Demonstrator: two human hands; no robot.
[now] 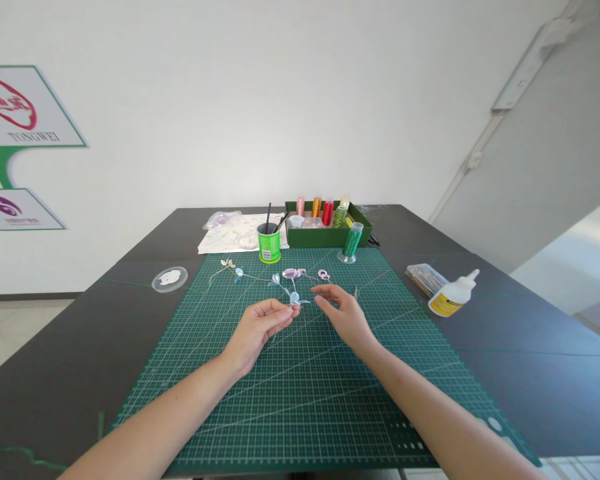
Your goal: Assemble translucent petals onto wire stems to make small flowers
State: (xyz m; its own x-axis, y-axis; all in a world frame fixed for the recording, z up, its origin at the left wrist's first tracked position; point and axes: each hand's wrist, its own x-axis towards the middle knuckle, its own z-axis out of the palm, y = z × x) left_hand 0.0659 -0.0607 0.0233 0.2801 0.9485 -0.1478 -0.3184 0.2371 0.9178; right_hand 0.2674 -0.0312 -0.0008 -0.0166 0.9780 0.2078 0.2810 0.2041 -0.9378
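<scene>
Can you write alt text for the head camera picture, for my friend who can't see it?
A person's left hand pinches a small pale blue flower over a green cutting mat; the open right hand is beside it. Behind are a bright green can and a dark green box of thread spools, with a glue bottle to the right.

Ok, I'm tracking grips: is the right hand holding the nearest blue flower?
No, the left hand holds that blue flower; the right hand is apart.
</scene>
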